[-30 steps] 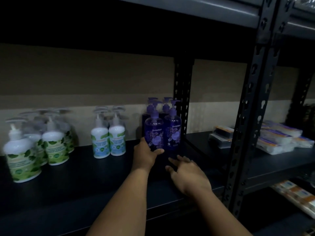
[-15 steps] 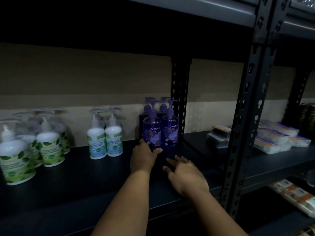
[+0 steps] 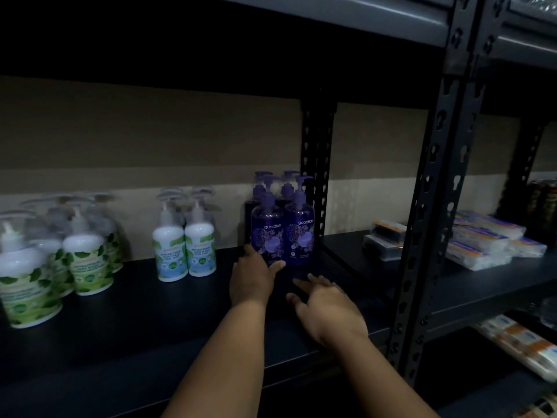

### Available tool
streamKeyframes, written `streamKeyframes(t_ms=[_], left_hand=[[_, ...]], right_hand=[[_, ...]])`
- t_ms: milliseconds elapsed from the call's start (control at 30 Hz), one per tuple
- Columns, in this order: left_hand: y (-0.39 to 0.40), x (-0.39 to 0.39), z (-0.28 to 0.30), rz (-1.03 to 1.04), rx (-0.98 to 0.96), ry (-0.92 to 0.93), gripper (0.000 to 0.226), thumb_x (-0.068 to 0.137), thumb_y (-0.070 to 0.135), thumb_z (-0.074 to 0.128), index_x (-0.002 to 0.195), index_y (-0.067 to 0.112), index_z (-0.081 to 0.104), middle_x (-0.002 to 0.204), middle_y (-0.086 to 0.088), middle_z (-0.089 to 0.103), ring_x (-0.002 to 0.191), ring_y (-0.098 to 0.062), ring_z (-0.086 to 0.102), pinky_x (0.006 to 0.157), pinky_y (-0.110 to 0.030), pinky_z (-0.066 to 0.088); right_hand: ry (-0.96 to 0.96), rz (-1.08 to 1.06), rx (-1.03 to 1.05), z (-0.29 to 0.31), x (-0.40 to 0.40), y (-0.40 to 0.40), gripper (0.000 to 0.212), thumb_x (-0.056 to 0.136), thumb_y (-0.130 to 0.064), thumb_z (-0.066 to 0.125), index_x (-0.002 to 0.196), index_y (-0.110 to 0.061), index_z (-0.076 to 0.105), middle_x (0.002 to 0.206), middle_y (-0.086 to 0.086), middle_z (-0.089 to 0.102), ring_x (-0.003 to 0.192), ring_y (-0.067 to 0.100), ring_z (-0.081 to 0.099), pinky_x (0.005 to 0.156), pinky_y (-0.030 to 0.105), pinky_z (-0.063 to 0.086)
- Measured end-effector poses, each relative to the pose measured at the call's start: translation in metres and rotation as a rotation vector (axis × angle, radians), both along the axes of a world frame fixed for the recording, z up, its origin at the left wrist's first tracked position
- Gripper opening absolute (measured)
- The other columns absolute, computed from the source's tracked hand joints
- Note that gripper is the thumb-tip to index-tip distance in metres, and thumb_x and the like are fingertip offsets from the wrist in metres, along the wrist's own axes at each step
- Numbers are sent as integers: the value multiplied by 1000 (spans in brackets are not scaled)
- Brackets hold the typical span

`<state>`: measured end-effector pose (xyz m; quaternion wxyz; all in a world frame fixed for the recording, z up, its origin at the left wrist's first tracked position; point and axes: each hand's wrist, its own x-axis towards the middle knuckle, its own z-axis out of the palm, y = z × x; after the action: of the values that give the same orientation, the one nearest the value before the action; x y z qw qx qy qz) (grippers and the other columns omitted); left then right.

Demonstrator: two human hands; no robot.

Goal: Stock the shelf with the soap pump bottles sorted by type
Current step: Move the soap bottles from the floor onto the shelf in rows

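Several purple soap pump bottles stand in a tight cluster at the shelf's right end. My left hand point(image 3: 251, 282) holds the base of the front-left purple bottle point(image 3: 266, 227), thumb on its right side and fingers round its left. The front-right purple bottle point(image 3: 301, 229) touches it. My right hand point(image 3: 328, 309) lies open on the shelf board point(image 3: 135, 327) just in front of that bottle, fingers spread and holding nothing. Two white bottles with blue labels point(image 3: 170, 251) stand left of the purple group. Several white bottles with green leaf labels point(image 3: 87, 260) stand at the far left.
A black perforated upright post point(image 3: 422, 236) stands right of my right hand, and another post point(image 3: 316, 164) stands behind the purple bottles. Flat wrapped packs point(image 3: 482, 245) lie on the neighbouring shelf to the right. More packs point(image 3: 524, 345) lie on the shelf below.
Both hands keep their places at the purple bottles. Only the view has shifted slightly.
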<state>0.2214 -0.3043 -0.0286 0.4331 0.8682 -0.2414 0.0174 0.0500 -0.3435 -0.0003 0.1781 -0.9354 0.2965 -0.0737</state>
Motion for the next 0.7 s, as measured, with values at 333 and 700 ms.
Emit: streamKeyframes(t_ms=[333, 700], left_hand=[[8, -1, 3, -70, -198, 26, 71, 81, 29, 88, 137, 13, 49, 136, -10, 65, 123, -29, 63, 103, -40, 53], [20, -7, 3, -65, -188, 53, 61, 81, 18, 88, 131, 6, 56, 133, -13, 67, 122, -28, 65, 96, -29, 50]], right_hand=[[2, -5, -3, -1, 1, 0, 56, 106, -54, 36, 159, -35, 32, 171, -5, 16, 158, 14, 7, 125, 33, 10], [-75, -81, -15, -9, 4, -1, 54, 101, -59, 43, 150, -36, 46, 164, -6, 33, 152, 19, 29, 117, 39, 33]])
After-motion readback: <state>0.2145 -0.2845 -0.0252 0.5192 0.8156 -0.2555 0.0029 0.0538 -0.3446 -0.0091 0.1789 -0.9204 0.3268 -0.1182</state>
